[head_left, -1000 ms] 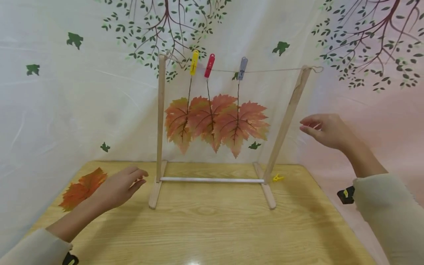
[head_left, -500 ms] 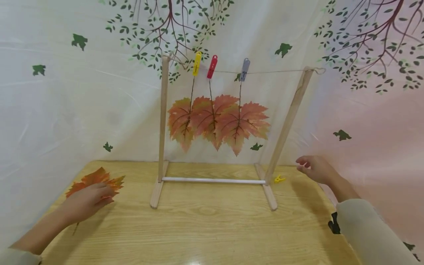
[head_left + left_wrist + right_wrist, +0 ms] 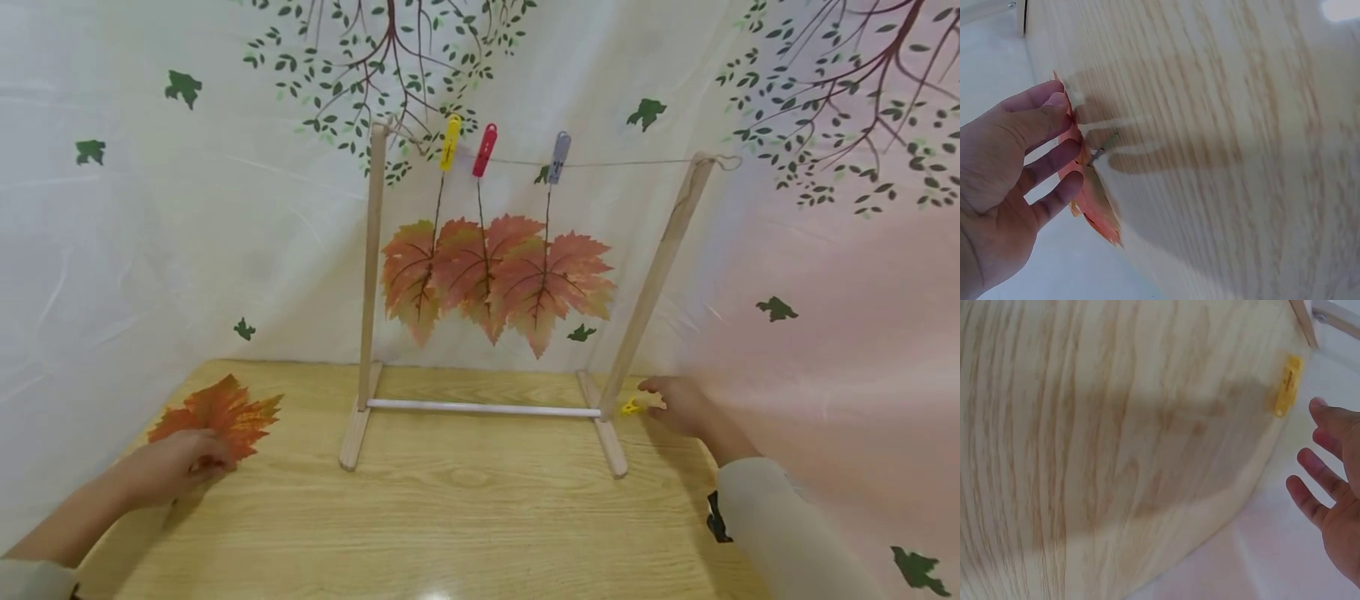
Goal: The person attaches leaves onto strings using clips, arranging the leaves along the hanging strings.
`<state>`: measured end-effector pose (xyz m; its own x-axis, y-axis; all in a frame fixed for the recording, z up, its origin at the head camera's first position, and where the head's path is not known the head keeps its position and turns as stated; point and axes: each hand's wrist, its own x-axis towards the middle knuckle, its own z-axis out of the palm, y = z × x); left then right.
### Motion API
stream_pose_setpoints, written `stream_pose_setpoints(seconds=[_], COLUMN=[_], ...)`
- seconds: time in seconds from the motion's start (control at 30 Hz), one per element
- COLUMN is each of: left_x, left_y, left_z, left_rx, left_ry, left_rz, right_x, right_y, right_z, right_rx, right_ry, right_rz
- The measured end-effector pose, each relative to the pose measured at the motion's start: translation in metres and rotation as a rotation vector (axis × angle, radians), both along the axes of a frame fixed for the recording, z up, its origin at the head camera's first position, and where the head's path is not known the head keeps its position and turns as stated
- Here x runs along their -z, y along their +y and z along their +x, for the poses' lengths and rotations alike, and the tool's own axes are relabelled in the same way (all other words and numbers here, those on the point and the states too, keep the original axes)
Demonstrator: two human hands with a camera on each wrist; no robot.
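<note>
An orange artificial maple leaf (image 3: 232, 417) lies at the table's left side. My left hand (image 3: 176, 467) is over its near edge, fingers bent. In the left wrist view the thumb and index fingertips (image 3: 1057, 100) overlap the leaf (image 3: 1099, 212), and its stem sticks out past them; I cannot tell whether they pinch it. At the back right, my right hand (image 3: 678, 407) reaches beside a yellow clothespin (image 3: 632, 406) on the table. The right wrist view shows that hand's fingers (image 3: 1316, 465) spread and a little apart from the clothespin (image 3: 1288, 386).
A wooden stand (image 3: 370, 267) with a white crossbar (image 3: 480, 407) holds up a string (image 3: 622, 163). Yellow (image 3: 450, 143), red (image 3: 485, 150) and grey (image 3: 558, 157) clothespins hang leaves (image 3: 551, 283) from it. Behind the table (image 3: 480, 517) is a printed cloth (image 3: 300, 275).
My left hand has moved left and down onto the near part of the loose leaf. My right hand has come down and leftward to the yellow clothespin. The hanging leaves stay put.
</note>
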<state>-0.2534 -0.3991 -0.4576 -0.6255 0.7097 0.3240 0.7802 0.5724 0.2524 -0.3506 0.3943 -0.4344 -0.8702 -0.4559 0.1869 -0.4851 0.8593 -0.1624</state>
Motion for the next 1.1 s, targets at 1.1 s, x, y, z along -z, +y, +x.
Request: stream_pose_setpoints(seconds=[1.1], left_x=[0.004], left_y=[-0.030], left_z=[-0.002], left_rx=[0.090], left_ry=[-0.162], left_rz=[0.067], right_x=[0.017], right_y=[-0.012], right_z=[0.010], right_rx=[0.065], right_ry=[-0.124], right_rz=[-0.036])
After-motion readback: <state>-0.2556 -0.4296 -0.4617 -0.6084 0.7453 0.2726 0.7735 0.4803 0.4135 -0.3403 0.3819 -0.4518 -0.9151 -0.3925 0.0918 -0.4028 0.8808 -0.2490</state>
